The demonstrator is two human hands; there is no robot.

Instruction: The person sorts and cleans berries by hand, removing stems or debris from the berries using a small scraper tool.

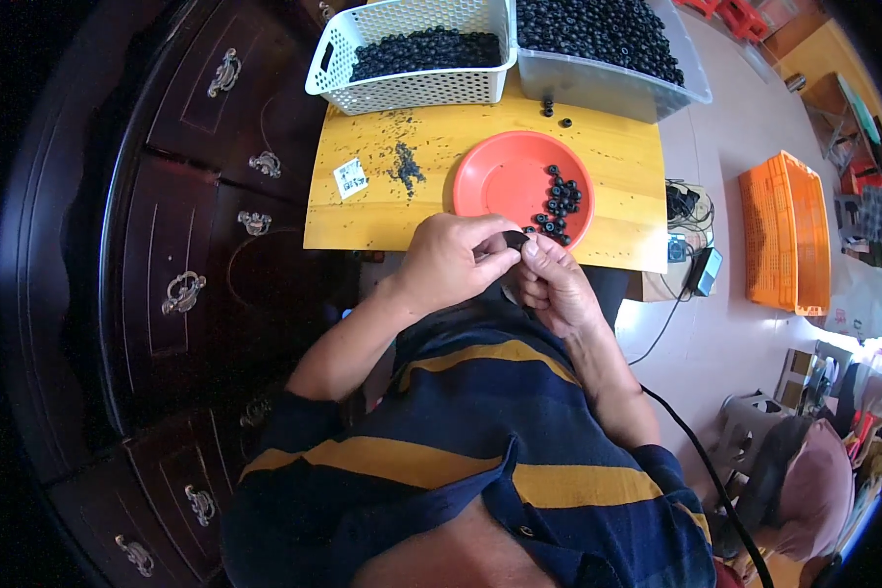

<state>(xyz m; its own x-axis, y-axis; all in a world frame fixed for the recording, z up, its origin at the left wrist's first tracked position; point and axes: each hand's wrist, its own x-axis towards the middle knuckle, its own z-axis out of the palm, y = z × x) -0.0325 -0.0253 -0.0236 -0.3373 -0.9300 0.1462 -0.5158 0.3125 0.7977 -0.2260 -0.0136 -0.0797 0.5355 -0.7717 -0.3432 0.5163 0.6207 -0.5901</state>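
The person's 2 bare hands meet near the front edge of a yellow wood-grain table (pixel 622 171), in front of the near rim of a round red plastic plate (pixel 495 181). The left hand (pixel 457 257) pinches a small black piece (pixel 514 239) between thumb and forefinger, the grip narrow. The right hand (pixel 561 284) closes on the same piece from the other side, thumb against bent fingers, so the piece sits between the 2 sets of fingertips (its full shape is partly covered by them).

In the right part of the plate lies a loose cluster of small, round, glossy black pieces (pixel 563 199), some with a visible hole. A few similar pieces rest on the table beyond the plate. Behind them stand 2 containers: a white perforated plastic basket (pixel 412 92) holding a layer of small black parts (pixel 426 54), and, to its right, a translucent grey plastic bin (pixel 598 86) heaped with round black pieces (pixel 603 34).

Left of the plate is a scatter of fine black scraps (pixel 408 170), with a small white printed paper square (pixel 350 178) beside it. A dark brown wooden drawer cabinet (pixel 147 265) stands at left; an orange plastic crate (pixel 789 235) is at right.
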